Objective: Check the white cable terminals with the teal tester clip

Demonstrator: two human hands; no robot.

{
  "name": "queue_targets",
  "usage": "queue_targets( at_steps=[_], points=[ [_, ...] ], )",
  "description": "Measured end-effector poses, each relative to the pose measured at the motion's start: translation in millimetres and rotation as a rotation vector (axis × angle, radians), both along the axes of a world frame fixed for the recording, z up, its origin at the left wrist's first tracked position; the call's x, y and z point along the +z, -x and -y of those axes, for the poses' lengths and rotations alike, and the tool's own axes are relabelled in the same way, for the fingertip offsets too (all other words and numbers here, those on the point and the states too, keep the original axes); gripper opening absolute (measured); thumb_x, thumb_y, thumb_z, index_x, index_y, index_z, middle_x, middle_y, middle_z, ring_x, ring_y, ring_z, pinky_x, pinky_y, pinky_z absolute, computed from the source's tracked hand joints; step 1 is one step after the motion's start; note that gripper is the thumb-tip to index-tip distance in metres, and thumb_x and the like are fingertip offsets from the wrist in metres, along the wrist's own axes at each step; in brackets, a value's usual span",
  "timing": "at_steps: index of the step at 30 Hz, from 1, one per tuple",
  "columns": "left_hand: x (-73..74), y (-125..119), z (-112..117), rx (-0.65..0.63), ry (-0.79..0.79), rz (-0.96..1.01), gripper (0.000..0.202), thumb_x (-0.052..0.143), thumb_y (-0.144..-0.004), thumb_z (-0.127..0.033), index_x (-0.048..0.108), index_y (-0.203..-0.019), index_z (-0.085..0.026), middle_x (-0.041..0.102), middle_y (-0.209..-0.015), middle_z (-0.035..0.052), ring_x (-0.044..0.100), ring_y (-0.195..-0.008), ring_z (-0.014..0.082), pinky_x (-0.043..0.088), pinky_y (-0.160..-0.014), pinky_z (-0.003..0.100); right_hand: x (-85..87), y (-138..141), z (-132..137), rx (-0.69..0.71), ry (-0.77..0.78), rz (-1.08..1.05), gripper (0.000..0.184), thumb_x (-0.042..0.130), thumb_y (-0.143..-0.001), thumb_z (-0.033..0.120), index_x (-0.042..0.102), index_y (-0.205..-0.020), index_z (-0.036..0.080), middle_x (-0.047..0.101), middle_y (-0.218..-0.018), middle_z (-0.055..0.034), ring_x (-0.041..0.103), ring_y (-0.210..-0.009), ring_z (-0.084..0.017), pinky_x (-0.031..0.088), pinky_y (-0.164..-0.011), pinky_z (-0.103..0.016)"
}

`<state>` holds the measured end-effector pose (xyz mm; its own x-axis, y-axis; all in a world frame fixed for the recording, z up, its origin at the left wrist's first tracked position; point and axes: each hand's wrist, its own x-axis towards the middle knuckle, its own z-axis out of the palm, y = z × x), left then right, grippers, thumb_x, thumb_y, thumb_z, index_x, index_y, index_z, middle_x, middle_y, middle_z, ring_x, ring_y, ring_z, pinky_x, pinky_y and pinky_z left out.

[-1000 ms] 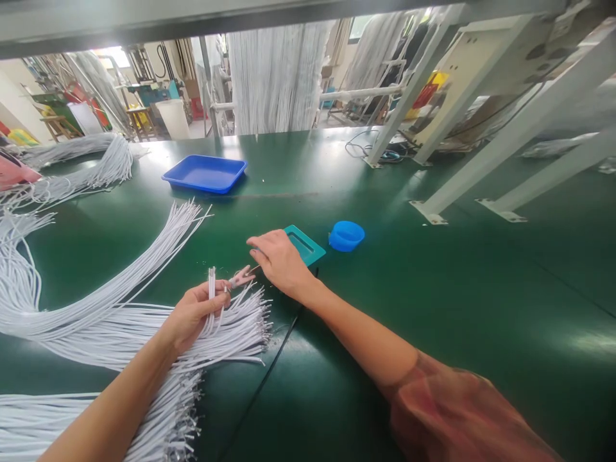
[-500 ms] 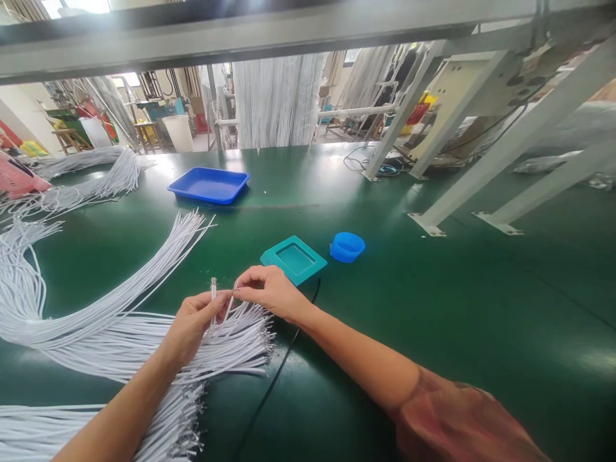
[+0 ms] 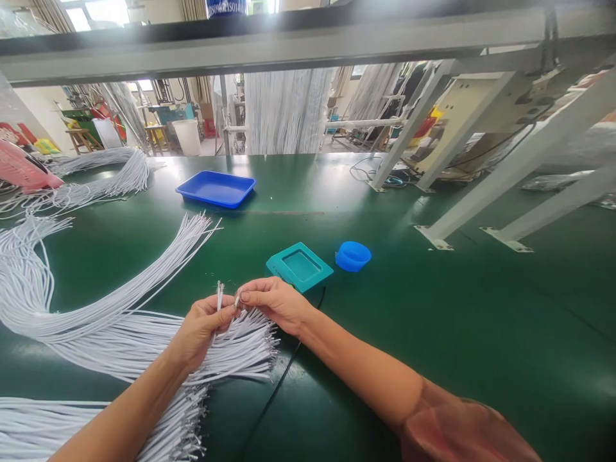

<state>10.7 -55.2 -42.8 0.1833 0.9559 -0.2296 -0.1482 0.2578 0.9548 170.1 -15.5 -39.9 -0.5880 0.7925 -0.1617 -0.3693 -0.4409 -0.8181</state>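
Note:
My left hand (image 3: 205, 327) is closed around a few white cables (image 3: 220, 296), whose stripped ends stick up above the thumb. Close against it, my right hand (image 3: 276, 303) pinches the tip of one white cable (image 3: 237, 301) between thumb and fingers. Below both hands lies a thick bundle of white cables (image 3: 158, 337) with their bare ends pointing right. Just beyond my right hand is a teal square tray (image 3: 315, 280), with a round blue bowl (image 3: 353, 256) to its right.
A blue rectangular tray (image 3: 216, 189) sits farther back on the green table (image 3: 433, 327). More cable bundles (image 3: 110, 176) lie on the left, beside a pink object (image 3: 24, 168). White metal legs (image 3: 462, 199) stand at the right, under a long crossbeam (image 3: 240, 51).
The whole view has shifted slightly, so things appear a little lower and farther right. My hands stay together, with the right fingers now closed over the cable tip.

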Motion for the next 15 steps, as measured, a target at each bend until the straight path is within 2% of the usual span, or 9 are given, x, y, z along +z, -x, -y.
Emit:
queue_targets(
  at_steps=[3,5,8,10,12,15],
  points=[
    [0.2,0.1,-0.4,-0.012,0.024,0.032,0.019,0.068,-0.067,-0.031,0.066,-0.069,-0.012,0.049,-0.056,-0.0012,0.025,-0.047,0.0056,0.016,-0.045,0.023,-4.0,0.4,-1.8,0.035,0.083,-0.024,0.022,0.075,-0.054,0.027,0.066,-0.067,0.012,0.063,-0.064,-0.0013,0.055,-0.06,-0.009,0.042,-0.065,-0.025],
    [0.7,0.0,-0.9,0.005,0.061,0.066,0.018,0.068,-0.067,-0.03,0.065,-0.067,-0.012,0.049,-0.058,-0.0011,0.025,-0.047,0.0049,0.016,-0.044,0.023,-2.5,-2.2,-4.2,0.038,-0.003,0.03,0.026,0.074,-0.058,0.027,0.066,-0.078,0.013,0.061,-0.07,-0.001,0.054,-0.061,-0.008,0.042,-0.065,-0.025],
    [1.9,0.4,-1.5,0.031,0.115,0.115,0.018,0.068,-0.067,-0.028,0.064,-0.066,-0.011,0.048,-0.059,-0.0011,0.024,-0.046,0.0041,0.014,-0.043,0.022,6.6,-9.9,-7.2,-0.007,-0.349,0.198,0.047,0.074,-0.058,0.023,0.059,-0.102,0.019,0.058,-0.084,0.0,0.052,-0.068,-0.008,0.043,-0.067,-0.024],
    [2.2,0.8,-1.5,0.033,0.13,0.128,0.017,0.068,-0.067,-0.027,0.063,-0.067,-0.011,0.047,-0.058,-0.0014,0.023,-0.046,0.0042,0.013,-0.042,0.022,14.6,-15.5,-7.4,-0.037,-0.619,0.344,0.053,0.074,-0.059,0.023,0.056,-0.109,0.023,0.055,-0.092,-0.0005,0.051,-0.074,-0.009,0.045,-0.071,-0.025],
    [1.6,1.3,-1.0,0.031,0.125,0.125,0.017,0.068,-0.067,-0.027,0.063,-0.067,-0.011,0.045,-0.055,-0.0019,0.023,-0.046,0.0043,0.012,-0.042,0.022,22.1,-20.1,-6.2,-0.027,-0.839,0.471,0.045,0.071,-0.065,0.027,0.057,-0.108,0.024,0.054,-0.098,-0.0023,0.05,-0.083,-0.011,0.046,-0.074,-0.026],
    [-0.6,1.8,0.0,0.023,0.102,0.092,0.017,0.069,-0.066,-0.027,0.063,-0.065,-0.011,0.043,-0.051,-0.0033,0.022,-0.045,0.0041,0.012,-0.043,0.022,29.4,-24.1,-4.4,0.028,-1.052,0.577,0.033,0.066,-0.071,0.028,0.061,-0.103,0.023,0.057,-0.098,-0.004,0.049,-0.094,-0.014,0.047,-0.076,-0.026]
  ],
)
